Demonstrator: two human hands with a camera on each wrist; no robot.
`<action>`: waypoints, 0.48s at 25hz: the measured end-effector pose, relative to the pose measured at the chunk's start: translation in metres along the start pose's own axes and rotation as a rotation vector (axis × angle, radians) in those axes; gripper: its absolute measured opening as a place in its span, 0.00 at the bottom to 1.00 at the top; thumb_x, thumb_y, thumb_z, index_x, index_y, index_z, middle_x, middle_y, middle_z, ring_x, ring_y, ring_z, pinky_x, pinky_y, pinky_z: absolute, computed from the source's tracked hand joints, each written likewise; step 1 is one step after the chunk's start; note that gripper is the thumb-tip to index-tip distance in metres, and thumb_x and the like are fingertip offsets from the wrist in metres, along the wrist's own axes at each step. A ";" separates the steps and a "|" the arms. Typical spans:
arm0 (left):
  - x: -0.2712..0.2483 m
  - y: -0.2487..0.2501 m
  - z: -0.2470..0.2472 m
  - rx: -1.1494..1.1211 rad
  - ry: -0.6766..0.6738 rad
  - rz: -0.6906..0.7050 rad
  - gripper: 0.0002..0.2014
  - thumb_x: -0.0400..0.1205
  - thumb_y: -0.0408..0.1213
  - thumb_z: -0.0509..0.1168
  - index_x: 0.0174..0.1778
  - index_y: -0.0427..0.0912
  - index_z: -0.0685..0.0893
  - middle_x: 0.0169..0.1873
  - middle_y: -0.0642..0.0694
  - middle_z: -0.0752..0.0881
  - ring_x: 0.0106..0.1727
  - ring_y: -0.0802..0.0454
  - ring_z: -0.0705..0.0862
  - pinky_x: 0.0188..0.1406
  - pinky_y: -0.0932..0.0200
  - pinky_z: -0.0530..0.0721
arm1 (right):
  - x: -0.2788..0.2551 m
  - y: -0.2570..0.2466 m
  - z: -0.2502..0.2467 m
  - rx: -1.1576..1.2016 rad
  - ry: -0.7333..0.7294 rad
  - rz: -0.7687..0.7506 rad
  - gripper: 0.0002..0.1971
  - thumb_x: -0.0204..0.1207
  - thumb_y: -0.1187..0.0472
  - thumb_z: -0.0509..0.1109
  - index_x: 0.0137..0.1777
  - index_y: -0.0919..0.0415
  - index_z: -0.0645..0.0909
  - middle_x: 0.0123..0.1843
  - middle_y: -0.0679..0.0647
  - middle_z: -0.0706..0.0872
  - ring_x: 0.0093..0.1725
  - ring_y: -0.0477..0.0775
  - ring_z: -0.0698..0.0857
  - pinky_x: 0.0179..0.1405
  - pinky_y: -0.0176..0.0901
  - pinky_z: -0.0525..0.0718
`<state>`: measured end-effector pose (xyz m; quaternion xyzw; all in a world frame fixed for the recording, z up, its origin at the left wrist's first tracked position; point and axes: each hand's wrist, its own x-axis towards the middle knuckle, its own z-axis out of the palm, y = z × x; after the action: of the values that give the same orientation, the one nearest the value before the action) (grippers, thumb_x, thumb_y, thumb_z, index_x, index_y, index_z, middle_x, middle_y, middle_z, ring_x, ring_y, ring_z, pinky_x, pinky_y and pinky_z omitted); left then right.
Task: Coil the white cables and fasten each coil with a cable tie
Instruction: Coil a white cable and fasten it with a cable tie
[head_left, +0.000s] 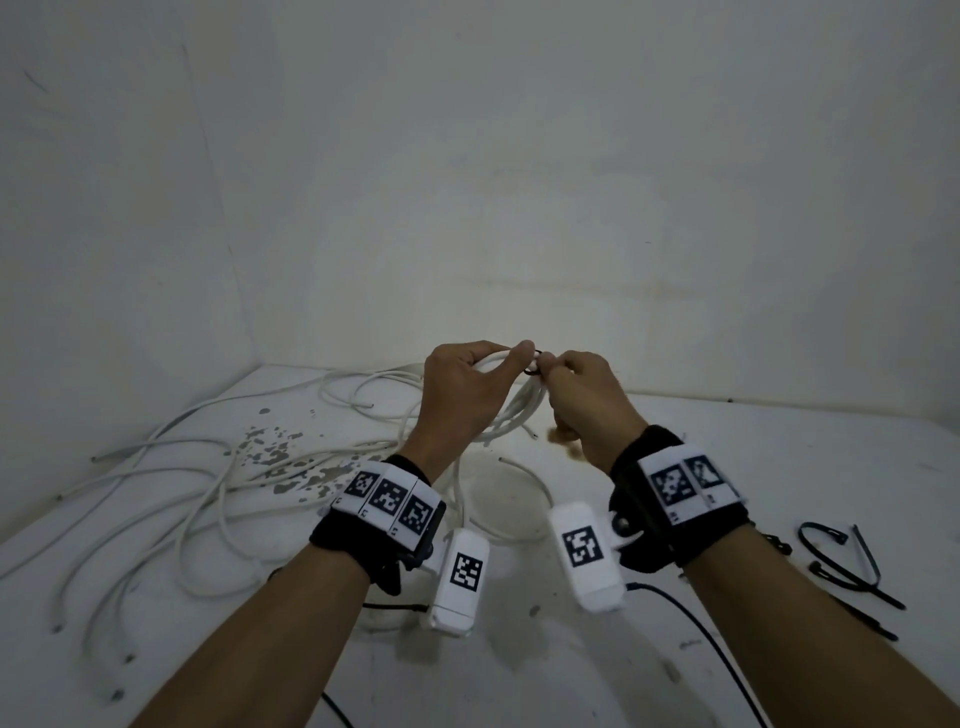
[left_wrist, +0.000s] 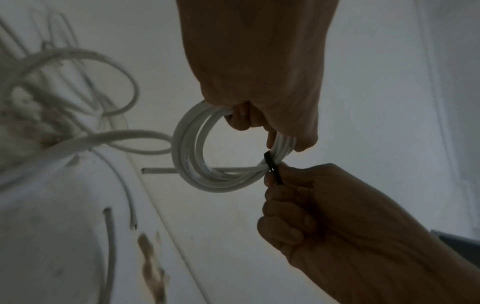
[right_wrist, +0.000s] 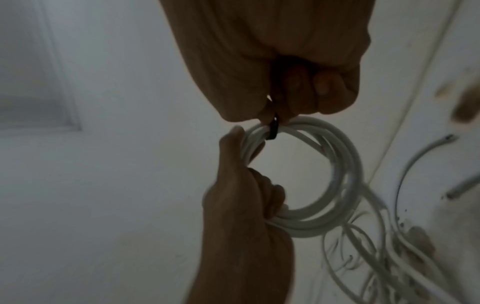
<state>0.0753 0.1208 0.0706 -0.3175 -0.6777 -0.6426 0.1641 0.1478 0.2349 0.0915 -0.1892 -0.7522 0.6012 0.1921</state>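
Coil held raised above table, both hands at its 12 o'clock.
White coil (left_wrist: 197, 156) gripped by curled left hand (head_left: 460, 395); black cable tie (left_wrist: 272, 168) pinched against it by right hand (head_left: 587, 400) fingers (right_wrist: 322, 92).

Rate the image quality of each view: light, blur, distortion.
Head view: dim but even light, sharp on the hands, wide-angle bending of the table edge. Left wrist view: dark, backlit left hand, cable coil clear, loose cables soft. Right wrist view: murky, right hand shadowed, black cable tie slightly blurred.
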 end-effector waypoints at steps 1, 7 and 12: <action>0.003 0.002 -0.001 0.009 -0.016 0.040 0.08 0.79 0.42 0.75 0.40 0.42 0.94 0.28 0.57 0.90 0.29 0.65 0.86 0.32 0.67 0.79 | -0.001 0.000 0.000 -0.020 0.023 -0.027 0.11 0.87 0.57 0.60 0.45 0.63 0.74 0.29 0.53 0.70 0.24 0.51 0.66 0.26 0.40 0.66; 0.008 0.005 -0.011 0.049 -0.079 0.093 0.07 0.79 0.41 0.75 0.40 0.41 0.95 0.33 0.52 0.93 0.37 0.55 0.91 0.41 0.55 0.87 | 0.004 -0.009 -0.010 0.018 -0.035 0.009 0.11 0.85 0.57 0.63 0.42 0.62 0.75 0.22 0.50 0.63 0.18 0.48 0.60 0.22 0.36 0.60; 0.005 0.002 -0.006 -0.017 0.052 -0.050 0.08 0.79 0.44 0.75 0.33 0.51 0.92 0.21 0.59 0.85 0.25 0.60 0.79 0.29 0.64 0.76 | 0.008 0.003 -0.003 0.004 -0.019 0.008 0.11 0.87 0.53 0.63 0.48 0.61 0.77 0.26 0.50 0.65 0.24 0.49 0.64 0.25 0.41 0.70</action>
<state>0.0716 0.1158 0.0756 -0.2853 -0.6754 -0.6603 0.1628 0.1426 0.2417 0.0899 -0.1861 -0.7521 0.6052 0.1829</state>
